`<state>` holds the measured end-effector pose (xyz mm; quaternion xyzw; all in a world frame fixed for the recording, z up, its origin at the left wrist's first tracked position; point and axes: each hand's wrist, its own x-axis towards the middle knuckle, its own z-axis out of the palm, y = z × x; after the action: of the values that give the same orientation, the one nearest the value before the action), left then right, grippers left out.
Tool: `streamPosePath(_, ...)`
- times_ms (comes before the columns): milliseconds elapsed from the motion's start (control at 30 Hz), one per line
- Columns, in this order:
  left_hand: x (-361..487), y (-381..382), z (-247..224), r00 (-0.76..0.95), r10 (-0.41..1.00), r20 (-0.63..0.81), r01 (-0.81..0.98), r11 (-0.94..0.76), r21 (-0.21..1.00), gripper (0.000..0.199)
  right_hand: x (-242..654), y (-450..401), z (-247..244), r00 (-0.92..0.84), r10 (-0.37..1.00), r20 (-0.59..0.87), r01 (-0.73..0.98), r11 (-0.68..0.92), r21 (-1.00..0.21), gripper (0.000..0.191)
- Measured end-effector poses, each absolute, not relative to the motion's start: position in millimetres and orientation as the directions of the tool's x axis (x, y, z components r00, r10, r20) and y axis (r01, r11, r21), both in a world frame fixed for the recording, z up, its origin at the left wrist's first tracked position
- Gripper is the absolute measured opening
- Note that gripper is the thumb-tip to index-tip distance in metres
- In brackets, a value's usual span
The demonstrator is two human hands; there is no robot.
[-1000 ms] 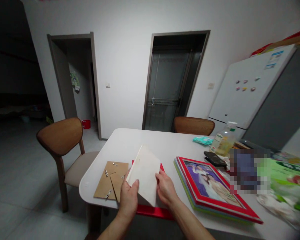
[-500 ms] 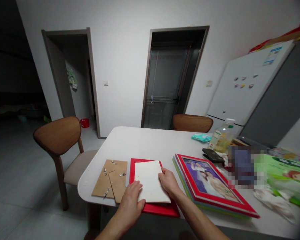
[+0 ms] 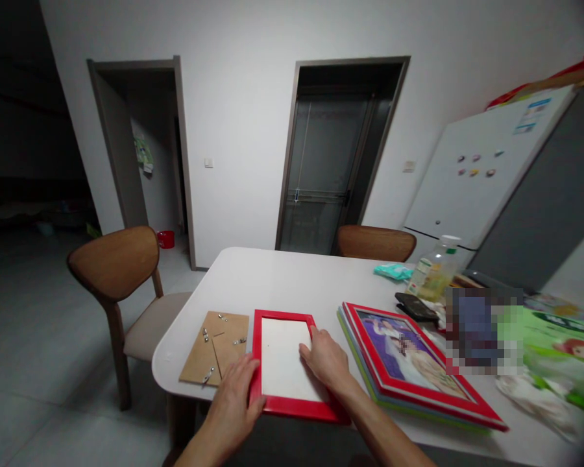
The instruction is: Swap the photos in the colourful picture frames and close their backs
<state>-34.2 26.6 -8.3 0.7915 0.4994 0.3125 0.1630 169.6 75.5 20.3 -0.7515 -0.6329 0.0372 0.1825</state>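
Observation:
A red frame (image 3: 302,407) lies at the table's front edge with a white sheet (image 3: 285,357) lying inside its border. My left hand (image 3: 233,392) rests at the frame's left side, fingers on the border and thumb near the lower left corner. My right hand (image 3: 326,360) is over the right side, its thumb on the sheet and its other fingers by the red border. Left of the frame lies a brown backing board (image 3: 199,353) with metal clips and a stand flap. To the right is a stack of frames (image 3: 418,357), the top one red with a photo of people.
Behind the stack are a dark wallet-like object (image 3: 415,306), a bottle with yellow liquid (image 3: 433,269) and a teal packet (image 3: 393,271). A green package (image 3: 555,344) lies at the far right. Wooden chairs stand left (image 3: 117,259) and behind (image 3: 377,242) the white table (image 3: 272,279).
The white sheet, which lay over the frame's border, now sits inside it. My left hand has moved slightly left, off the sheet and onto the red border.

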Motion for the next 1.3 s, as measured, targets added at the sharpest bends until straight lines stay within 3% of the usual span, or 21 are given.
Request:
streamPosePath(167, -94.5, 29.9, -12.9, 0.155, 0.958, 0.242, 0.871, -0.248, 0.425, 0.056, 123.6, 61.4, 19.2, -0.144, 0.949, 0.280, 0.858, 0.261, -0.443, 0.034)
streamPosePath(300, -124.9, 30.9, -28.7, 0.212, 0.934, 0.287, 0.887, -0.307, 0.346, 0.056, 70.7, 46.3, 16.3, -0.361, 0.889, 0.281, 0.830, 0.444, -0.337, 0.037)
streamPosePath(400, -137.0, 32.7, -39.2, 0.235, 0.894, 0.382, 0.855, -0.377, 0.356, 0.047, 47.0, 41.8, 14.8, -0.375, 0.892, 0.254, 0.841, 0.443, -0.310, 0.047)
streamPosePath(600, -140.6, 34.6, -31.0, 0.223, 0.842, 0.491, 0.790, -0.451, 0.415, 0.042, 51.5, 33.5, 27.7, -0.313, 0.893, 0.324, 0.637, 0.450, -0.626, 0.041)
streamPosePath(767, -96.7, 28.3, -4.4, 0.300, 0.762, 0.573, 0.724, -0.573, 0.383, 0.044, 99.3, 17.2, 45.3, -0.265, 0.868, 0.421, 0.561, 0.494, -0.664, 0.042)
streamPosePath(1067, -2.6, 34.9, 15.1, 0.502, 0.827, 0.255, 0.685, -0.560, 0.467, 0.045, 187.1, 6.8, 29.4, -0.129, 0.957, 0.260, 0.752, 0.265, -0.604, 0.034)
streamPosePath(1300, 0.3, 42.4, 14.5, 0.531, 0.820, 0.214, 0.673, -0.561, 0.481, 0.033, 185.6, 15.4, 7.4, -0.065, 0.949, 0.310, 0.828, 0.224, -0.515, 0.036)
